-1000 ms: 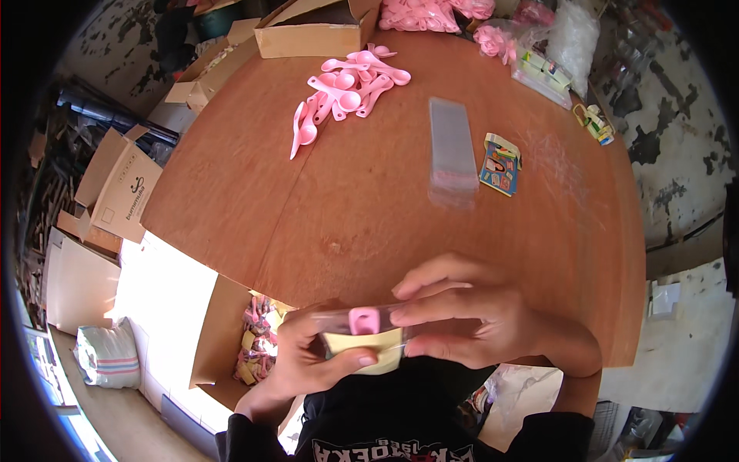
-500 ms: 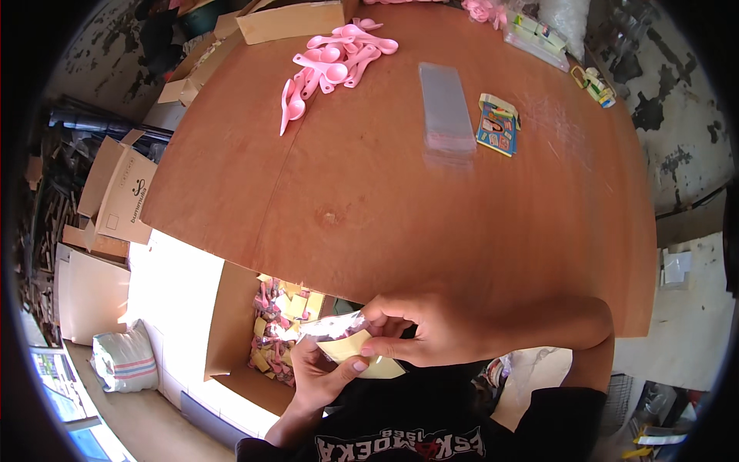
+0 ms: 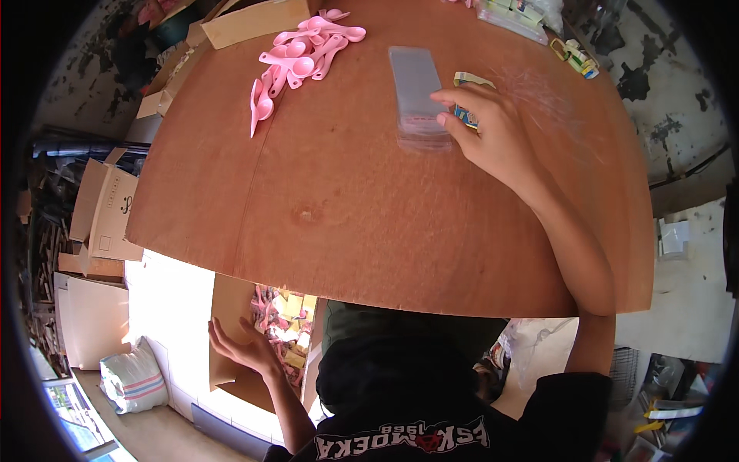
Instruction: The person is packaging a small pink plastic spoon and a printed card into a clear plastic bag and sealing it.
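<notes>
My right hand (image 3: 486,127) reaches across the brown wooden table (image 3: 369,208), fingers spread, fingertips at the right edge of a stack of clear plastic sleeves (image 3: 417,88). It partly covers a small colourful card (image 3: 466,79); nothing is gripped. My left hand (image 3: 245,348) hangs below the table's near edge, open and empty, over an open cardboard box (image 3: 231,308) that holds several packed pink and yellow items (image 3: 283,323). A pile of pink plastic spoons (image 3: 302,55) lies at the far left of the table.
A cardboard box (image 3: 254,21) stands at the table's far edge. Packets (image 3: 514,15) and a small colourful item (image 3: 573,55) lie at the far right. Flattened cartons (image 3: 104,212) and a striped sack (image 3: 135,379) sit on the floor at left.
Both hands held a yellow card with a pink piece near my body. Now the piece is gone from my hands; my left hand is open over the box and my right hand has reached to the sleeves.
</notes>
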Motion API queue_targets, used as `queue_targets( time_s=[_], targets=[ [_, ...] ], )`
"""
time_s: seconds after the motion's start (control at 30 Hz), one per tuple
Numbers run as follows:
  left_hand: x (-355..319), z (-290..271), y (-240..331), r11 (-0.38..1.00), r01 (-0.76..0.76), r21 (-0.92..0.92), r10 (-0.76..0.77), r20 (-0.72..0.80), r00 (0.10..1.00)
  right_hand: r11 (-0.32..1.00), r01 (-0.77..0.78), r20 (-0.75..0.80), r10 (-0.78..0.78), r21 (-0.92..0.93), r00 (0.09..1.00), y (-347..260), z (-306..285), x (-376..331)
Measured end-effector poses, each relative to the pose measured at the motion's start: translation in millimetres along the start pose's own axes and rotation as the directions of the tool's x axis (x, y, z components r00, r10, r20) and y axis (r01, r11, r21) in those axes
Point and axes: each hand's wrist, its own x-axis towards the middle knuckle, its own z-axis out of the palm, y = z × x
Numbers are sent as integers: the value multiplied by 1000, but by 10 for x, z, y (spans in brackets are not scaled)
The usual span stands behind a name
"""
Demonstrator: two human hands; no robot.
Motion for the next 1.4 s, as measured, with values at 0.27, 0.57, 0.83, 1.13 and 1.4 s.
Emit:
queue_targets(
  time_s=[0.27,0.57,0.83,1.13,1.4],
  targets=[
    [1328,-729,2298,305,-394,-867,865,79,496,962,55,8,-55,-267,998,498,312,-16],
    [1846,628,3402,217,-527,-822,969,113,222,981,45,-152,-74,-189,986,498,381,-7],
    [1704,952,3409,166,-626,-762,982,71,174,995,-48,-275,23,-85,961,531,403,2],
    [1694,1033,3423,266,-548,-794,962,257,94,991,-14,-444,-46,-131,895,381,323,1],
    [1802,724,3303,89,-409,-908,928,-74,366,935,351,-217,-355,-58,909,-39,235,-14]
  ],
)
